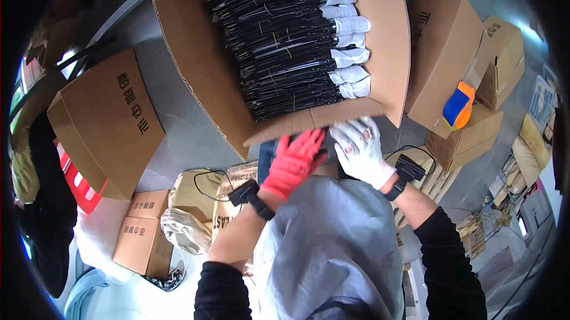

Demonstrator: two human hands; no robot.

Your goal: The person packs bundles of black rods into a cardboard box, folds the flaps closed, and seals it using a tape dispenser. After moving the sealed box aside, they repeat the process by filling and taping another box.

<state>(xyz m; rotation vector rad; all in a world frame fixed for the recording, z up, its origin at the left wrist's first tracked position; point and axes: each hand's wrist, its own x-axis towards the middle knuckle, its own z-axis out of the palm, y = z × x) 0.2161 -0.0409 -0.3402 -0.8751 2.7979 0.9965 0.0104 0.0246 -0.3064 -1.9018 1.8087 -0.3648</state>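
Under both hands, big brown cardboard box (202, 52) packed with black bundles (279, 35); red-gloved left hand (294, 162) and white-gloved right hand (359, 150) flat-open on near flap; tape dispenser (458, 105) on right carton (442, 52)

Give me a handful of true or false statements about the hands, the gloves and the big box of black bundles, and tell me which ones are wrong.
1. The left hand wears a red glove. True.
2. The right hand is bare. False: it wears a white glove.
3. Both hands are at the near edge of the big cardboard box. True.
4. The box is filled with loose white balls. False: it holds rows of black bundles with white ends.
5. An orange and blue tape dispenser sits on a smaller box to the right. True.
6. Neither wrist has anything on it. False: each wrist carries a black strapped device.
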